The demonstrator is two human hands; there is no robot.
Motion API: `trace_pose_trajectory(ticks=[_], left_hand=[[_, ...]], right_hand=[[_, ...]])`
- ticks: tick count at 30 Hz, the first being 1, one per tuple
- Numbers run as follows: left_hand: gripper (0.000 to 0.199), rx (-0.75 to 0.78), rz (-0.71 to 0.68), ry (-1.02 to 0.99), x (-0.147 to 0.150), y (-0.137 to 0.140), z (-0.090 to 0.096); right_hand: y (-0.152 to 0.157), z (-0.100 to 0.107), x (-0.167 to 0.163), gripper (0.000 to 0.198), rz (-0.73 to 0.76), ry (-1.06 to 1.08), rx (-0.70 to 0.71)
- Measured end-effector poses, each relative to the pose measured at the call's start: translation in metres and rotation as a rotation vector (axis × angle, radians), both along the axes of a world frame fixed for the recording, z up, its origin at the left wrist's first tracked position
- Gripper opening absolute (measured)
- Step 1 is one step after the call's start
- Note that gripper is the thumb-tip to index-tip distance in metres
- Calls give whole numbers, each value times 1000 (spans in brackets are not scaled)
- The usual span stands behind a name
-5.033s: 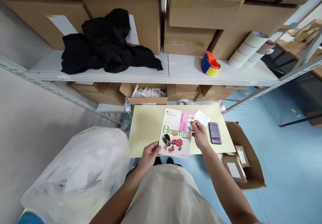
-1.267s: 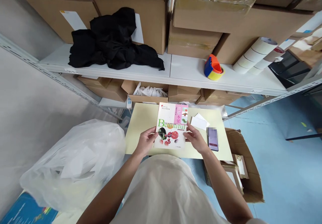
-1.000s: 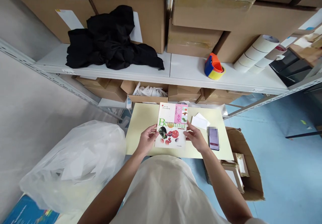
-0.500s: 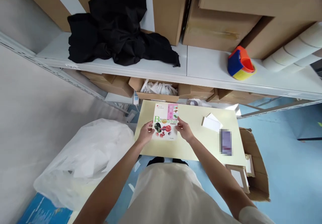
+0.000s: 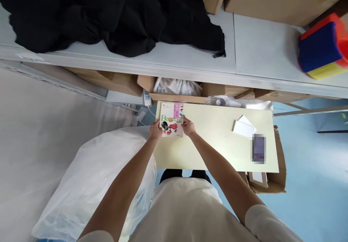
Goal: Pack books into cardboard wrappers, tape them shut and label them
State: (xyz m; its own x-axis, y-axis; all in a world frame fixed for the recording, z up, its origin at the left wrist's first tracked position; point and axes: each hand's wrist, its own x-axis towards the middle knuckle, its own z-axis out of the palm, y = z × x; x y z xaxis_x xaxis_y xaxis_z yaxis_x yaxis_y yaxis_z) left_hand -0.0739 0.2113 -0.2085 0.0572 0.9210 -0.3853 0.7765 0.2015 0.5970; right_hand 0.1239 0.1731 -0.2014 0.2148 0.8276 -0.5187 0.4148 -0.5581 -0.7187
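Note:
A book [image 5: 171, 120] with a white cover, a pink panel, green lettering and pictures of fruit and vegetables is held between my two hands, cover facing up. My left hand [image 5: 156, 129] grips its left edge, and my right hand [image 5: 188, 126] grips the right edge, thumb near the cover. The book is over the far left part of a pale yellow table [image 5: 212, 144]; whether it touches the tabletop, I cannot tell.
White cards [image 5: 244, 126] and a blurred-out purple item [image 5: 258, 148] lie on the table's right side. A large white plastic bag [image 5: 108, 169] bulges at the left. Beyond the table a shelf [image 5: 179, 59] carries black cloth [image 5: 122, 17], cardboard boxes and a colourful container [image 5: 320, 48].
Both hands have carried the book farther forward and slightly left, toward the table's back left corner. My view has shifted, so the shelf looks closer.

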Motion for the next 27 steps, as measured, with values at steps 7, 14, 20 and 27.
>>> trace_pose_trajectory(ticks=[7, 14, 20, 27], left_hand=[[49, 38, -38, 65, -5, 2, -8], [46, 46, -59, 108, 0, -9, 1], [52, 183, -99, -2, 27, -8, 48], [39, 397, -459, -486, 144, -15, 182]], right_hand=[[5, -6, -7, 67, 43, -78, -24], [-4, 10, -2, 75, 56, -81, -93], [-26, 66, 32, 70, 5, 53, 188], [-72, 213, 183, 38, -124, -130, 713]])
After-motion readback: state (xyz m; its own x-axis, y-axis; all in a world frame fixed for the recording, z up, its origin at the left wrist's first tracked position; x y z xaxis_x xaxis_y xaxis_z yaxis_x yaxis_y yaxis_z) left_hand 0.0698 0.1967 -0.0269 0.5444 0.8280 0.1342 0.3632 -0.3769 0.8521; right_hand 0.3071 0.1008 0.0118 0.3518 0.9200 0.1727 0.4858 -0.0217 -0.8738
